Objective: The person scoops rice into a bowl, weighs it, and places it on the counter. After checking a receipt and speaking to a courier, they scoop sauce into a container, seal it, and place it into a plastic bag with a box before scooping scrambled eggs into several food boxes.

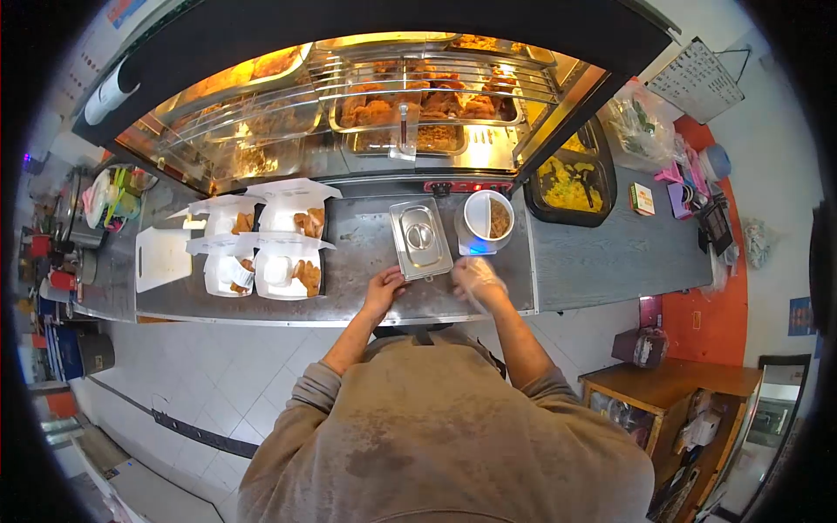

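Observation:
A lidded steel food pan (420, 240) stands on the metal counter in front of me. My left hand (382, 289) is bare, its fingers apart at the pan's lower left corner. On the other side, my right hand (478, 281) wears a clear plastic glove, close to the pan's lower right corner; the glove blurs its fingers. Just beyond that hand is a white divided bowl (476, 213), brown food in its right part. Below its rim glows a blue display (477, 248), apparently on a scale.
Several open takeaway boxes (301, 237) with fried pieces stand left, beside a white cutting board (163, 259). A heated display case (427, 166) holding fried food runs along the back. To the right sit a black tray (571, 214) of yellow food and a small box (642, 200).

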{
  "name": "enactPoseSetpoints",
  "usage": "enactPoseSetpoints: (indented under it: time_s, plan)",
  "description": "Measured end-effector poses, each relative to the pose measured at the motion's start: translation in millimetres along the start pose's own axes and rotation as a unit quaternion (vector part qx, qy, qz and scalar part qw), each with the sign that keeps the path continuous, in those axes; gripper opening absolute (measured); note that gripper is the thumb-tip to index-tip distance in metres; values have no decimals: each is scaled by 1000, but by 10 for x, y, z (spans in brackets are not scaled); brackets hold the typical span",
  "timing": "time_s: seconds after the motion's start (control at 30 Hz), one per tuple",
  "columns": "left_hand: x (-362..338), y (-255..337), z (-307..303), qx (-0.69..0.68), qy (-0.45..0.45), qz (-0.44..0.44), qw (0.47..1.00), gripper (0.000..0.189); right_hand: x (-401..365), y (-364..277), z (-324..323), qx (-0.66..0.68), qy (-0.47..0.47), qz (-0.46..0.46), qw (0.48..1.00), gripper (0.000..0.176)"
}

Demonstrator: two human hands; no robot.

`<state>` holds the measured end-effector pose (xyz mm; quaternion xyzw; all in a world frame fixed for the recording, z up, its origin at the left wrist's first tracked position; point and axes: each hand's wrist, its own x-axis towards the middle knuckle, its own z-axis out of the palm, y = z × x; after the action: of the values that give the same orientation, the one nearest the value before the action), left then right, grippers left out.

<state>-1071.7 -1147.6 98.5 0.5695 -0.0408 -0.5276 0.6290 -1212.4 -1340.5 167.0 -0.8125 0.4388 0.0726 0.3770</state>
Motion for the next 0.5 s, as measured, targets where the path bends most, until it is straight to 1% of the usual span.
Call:
enactPoseSetpoints:
  time_s: [0.03, 0.07, 0.1, 0.13, 0.2, 0.23, 0.27, 0.3, 0.33, 0.37, 0.4, 0.47, 0.5]
  plan:
    - [6, -12, 10, -23, 1, 16, 1000, 31, -121, 27, 60, 272, -87, 24, 958, 28]
    - [24, -12, 17, -45, 3, 33, 998, 29, -188, 22, 111, 521, -166, 43, 836, 32]
    - [66, -49, -5, -57, 8, 37, 998, 28, -67, 113, 318, 596, -171, 45, 783, 42]
    - [80, -66, -5, -53, 7, 37, 998, 28, -31, 133, 396, 599, -170, 44, 781, 42]
    - [122, -37, -17, 47, 19, 109, 993, 26, 37, 115, 464, 692, -156, 27, 704, 37]
    - [132, -10, -14, 54, 17, 111, 992, 26, 42, 102, 449, 746, -167, 37, 643, 33]
    - [148, 9, 3, 73, 15, 132, 988, 24, 40, 98, 430, 750, -164, 32, 640, 33]
    - [149, 66, 62, 90, 12, 154, 984, 23, 16, 71, 380, 744, -134, 43, 653, 35]
    - [140, 118, 118, 95, 9, 156, 983, 23, -13, 42, 331, 737, -105, 56, 666, 36]
    - [124, 164, 171, 124, 7, 164, 979, 21, -35, 63, 260, 770, -117, 43, 626, 33]
    - [75, 271, 274, 154, 6, 171, 973, 20, -52, 42, 182, 773, -114, 39, 623, 33]
    - [-22, 507, 525, 165, 9, 175, 971, 18, -100, 6, 26, 754, -72, 39, 652, 34]
    - [-50, 601, 619, 171, 5, 187, 967, 18, -138, 21, -37, 769, -54, -5, 636, 34]
